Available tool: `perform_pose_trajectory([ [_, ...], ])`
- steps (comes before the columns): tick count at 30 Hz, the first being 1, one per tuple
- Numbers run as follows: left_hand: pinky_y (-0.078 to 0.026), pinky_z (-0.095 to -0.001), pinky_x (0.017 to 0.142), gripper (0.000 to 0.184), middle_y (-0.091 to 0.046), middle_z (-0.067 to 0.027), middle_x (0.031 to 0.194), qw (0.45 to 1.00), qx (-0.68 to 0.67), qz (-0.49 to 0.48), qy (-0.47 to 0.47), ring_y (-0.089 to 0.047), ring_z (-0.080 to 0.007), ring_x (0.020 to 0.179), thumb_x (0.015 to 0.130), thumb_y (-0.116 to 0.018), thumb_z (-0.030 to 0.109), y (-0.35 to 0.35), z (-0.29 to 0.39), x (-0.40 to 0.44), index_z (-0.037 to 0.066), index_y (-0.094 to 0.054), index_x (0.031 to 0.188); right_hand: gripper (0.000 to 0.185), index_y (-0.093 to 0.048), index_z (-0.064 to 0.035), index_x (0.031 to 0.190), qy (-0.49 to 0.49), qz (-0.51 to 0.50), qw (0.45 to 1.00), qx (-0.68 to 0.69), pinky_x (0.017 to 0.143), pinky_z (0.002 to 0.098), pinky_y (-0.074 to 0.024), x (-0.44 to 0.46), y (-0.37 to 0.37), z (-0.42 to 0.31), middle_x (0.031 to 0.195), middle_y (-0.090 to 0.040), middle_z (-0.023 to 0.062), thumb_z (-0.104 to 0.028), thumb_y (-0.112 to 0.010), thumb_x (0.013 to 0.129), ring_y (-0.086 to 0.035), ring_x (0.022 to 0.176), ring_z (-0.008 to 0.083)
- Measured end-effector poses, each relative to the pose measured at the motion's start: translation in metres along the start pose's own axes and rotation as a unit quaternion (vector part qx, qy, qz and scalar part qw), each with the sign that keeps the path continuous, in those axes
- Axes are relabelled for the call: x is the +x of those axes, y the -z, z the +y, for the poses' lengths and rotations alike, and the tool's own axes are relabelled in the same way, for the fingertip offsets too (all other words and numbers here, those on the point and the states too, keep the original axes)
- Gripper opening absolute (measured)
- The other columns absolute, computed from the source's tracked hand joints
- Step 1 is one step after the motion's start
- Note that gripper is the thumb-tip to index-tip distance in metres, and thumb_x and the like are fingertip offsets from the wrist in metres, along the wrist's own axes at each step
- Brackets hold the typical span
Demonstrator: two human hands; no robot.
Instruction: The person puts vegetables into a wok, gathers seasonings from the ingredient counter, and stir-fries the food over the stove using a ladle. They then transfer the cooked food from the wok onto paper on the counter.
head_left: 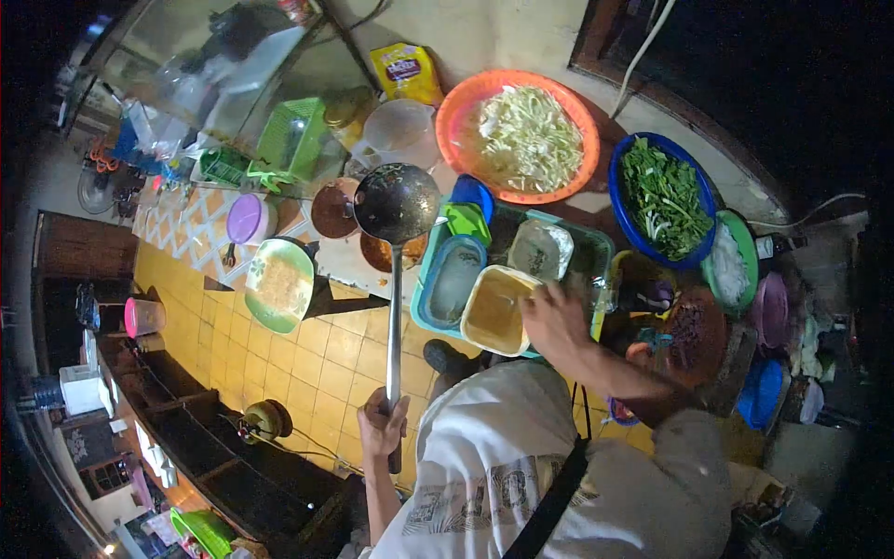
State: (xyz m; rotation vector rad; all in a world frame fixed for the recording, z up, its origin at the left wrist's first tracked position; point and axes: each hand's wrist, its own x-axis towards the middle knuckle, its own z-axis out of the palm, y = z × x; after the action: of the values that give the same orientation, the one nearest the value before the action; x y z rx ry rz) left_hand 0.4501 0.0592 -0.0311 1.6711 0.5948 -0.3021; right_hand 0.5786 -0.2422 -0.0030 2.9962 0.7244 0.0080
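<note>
My left hand (382,427) is closed round the dark handle of a long metal ladle (395,307), whose wide bowl is raised over small pots. My right hand (556,321) is at the right rim of a cream square container (495,312) with brownish contents; its fingertips are partly hidden. That container sits at the front of a teal basket (605,244). Beside it in the basket are a blue container (456,279) with pale contents and a whitish container (540,250) with dark bits in it.
An orange basin (589,140) holds shredded cabbage, and a blue basin (622,210) holds chopped greens. A green bowl (743,270) holds white strands. Further left are a green plate (279,285), a purple-lidded tub (248,220) and a brown pot (332,207). A yellow packet (406,73) leans at the wall.
</note>
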Motion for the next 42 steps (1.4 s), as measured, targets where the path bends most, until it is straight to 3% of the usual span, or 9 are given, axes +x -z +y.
perform_pose_trajectory([
  [5, -0.034, -0.0225, 0.038, 0.012, -0.048, 0.0010, 0.052, 1.000, 0.018, 0.017, -0.013, -0.043, -0.0062, 0.040, 0.082, -0.065, 0.006, 0.022, -0.009, -0.016, -0.002, -0.058, 0.088, 0.020, -0.066, 0.0018, 0.078, -0.022, -0.071, 0.993, -0.090, 0.061, 0.0428, -0.0495, 0.043, -0.067, -0.039, 0.078, -0.062, 0.0149, -0.015, -0.056, 0.074, -0.061, 0.082, 0.0295],
  [13, -0.037, -0.0227, 0.038, 0.013, -0.050, -0.0004, 0.053, 0.999, -0.018, 0.040, 0.011, -0.045, -0.0071, 0.041, 0.083, -0.064, 0.007, 0.046, -0.033, -0.031, -0.003, -0.057, 0.087, 0.018, -0.070, -0.0040, 0.075, -0.079, -0.071, 0.993, 0.050, 0.069, 0.0464, -0.0467, 0.040, -0.071, -0.040, 0.083, -0.064, 0.0197, -0.008, -0.053, 0.076, -0.063, 0.078, 0.0330],
  [16, -0.037, -0.0228, 0.038, 0.013, -0.050, -0.0006, 0.053, 0.999, -0.018, 0.025, -0.018, -0.046, -0.0073, 0.040, 0.083, -0.065, 0.008, 0.052, -0.037, -0.029, -0.001, -0.056, 0.084, 0.017, -0.068, 0.0008, 0.070, -0.083, -0.116, 0.987, 0.075, 0.061, 0.0486, -0.0506, 0.039, -0.079, -0.040, 0.075, -0.065, 0.0212, -0.008, -0.053, 0.073, -0.065, 0.073, 0.0368],
  [19, -0.036, -0.0226, 0.037, 0.013, -0.050, -0.0007, 0.053, 0.999, -0.035, 0.018, -0.007, -0.046, -0.0071, 0.040, 0.083, -0.065, 0.008, 0.058, -0.046, -0.024, -0.001, -0.055, 0.083, 0.019, -0.068, -0.0021, 0.074, -0.110, -0.281, 0.944, 0.135, 0.074, 0.0428, -0.0454, 0.051, -0.042, -0.041, 0.085, -0.063, 0.0210, -0.014, -0.054, 0.075, -0.059, 0.090, 0.0343],
  [22, -0.036, -0.0226, 0.037, 0.013, -0.050, -0.0007, 0.053, 1.000, -0.023, 0.010, -0.006, -0.046, -0.0067, 0.040, 0.083, -0.065, 0.008, 0.062, -0.041, -0.021, -0.001, -0.056, 0.084, 0.018, -0.068, -0.0026, 0.071, -0.090, -0.070, 0.988, 0.102, 0.068, 0.0412, -0.0468, 0.035, -0.142, -0.027, 0.074, -0.063, 0.0187, -0.015, -0.055, 0.075, -0.062, 0.077, 0.0314],
  [25, -0.036, -0.0226, 0.037, 0.012, -0.050, -0.0001, 0.053, 1.000, -0.018, 0.004, -0.015, -0.045, -0.0064, 0.040, 0.084, -0.065, 0.007, 0.064, -0.037, -0.020, -0.001, -0.056, 0.084, 0.018, -0.068, -0.0047, 0.071, -0.071, 0.076, 0.993, -0.055, 0.060, 0.0408, -0.0473, 0.033, -0.127, -0.032, 0.067, -0.064, 0.0154, -0.014, -0.054, 0.076, -0.064, 0.066, 0.0293],
  [28, -0.036, -0.0223, 0.038, 0.011, -0.049, 0.0005, 0.054, 0.999, -0.018, -0.003, -0.029, -0.045, -0.0062, 0.041, 0.084, -0.065, 0.007, 0.065, -0.039, -0.017, -0.001, -0.056, 0.085, 0.020, -0.069, -0.0054, 0.074, -0.065, -0.213, 0.975, 0.003, 0.059, 0.0414, -0.0475, 0.045, -0.087, -0.040, 0.073, -0.067, 0.0156, -0.015, -0.052, 0.078, -0.066, 0.071, 0.0276],
  [34, -0.036, -0.0225, 0.039, 0.013, -0.049, 0.0016, 0.054, 1.000, 0.020, -0.006, 0.002, -0.044, -0.0057, 0.042, 0.083, -0.065, 0.007, 0.066, -0.028, -0.020, -0.002, -0.059, 0.090, 0.017, -0.070, -0.0033, 0.076, -0.098, -0.238, 0.965, 0.054, 0.060, 0.0453, -0.0495, 0.050, -0.060, -0.042, 0.079, -0.068, 0.0192, -0.013, -0.056, 0.074, -0.067, 0.074, 0.0324],
  [42, -0.035, -0.0228, 0.039, 0.016, -0.049, 0.0015, 0.055, 0.999, 0.049, -0.004, 0.009, -0.044, -0.0058, 0.042, 0.082, -0.066, 0.009, 0.071, -0.036, -0.019, -0.003, -0.059, 0.090, 0.005, -0.062, -0.0013, 0.065, -0.101, -0.128, 0.976, 0.142, 0.057, 0.0480, -0.0471, 0.044, -0.071, -0.034, 0.067, -0.061, 0.0216, -0.006, -0.059, 0.065, -0.063, 0.066, 0.0370],
])
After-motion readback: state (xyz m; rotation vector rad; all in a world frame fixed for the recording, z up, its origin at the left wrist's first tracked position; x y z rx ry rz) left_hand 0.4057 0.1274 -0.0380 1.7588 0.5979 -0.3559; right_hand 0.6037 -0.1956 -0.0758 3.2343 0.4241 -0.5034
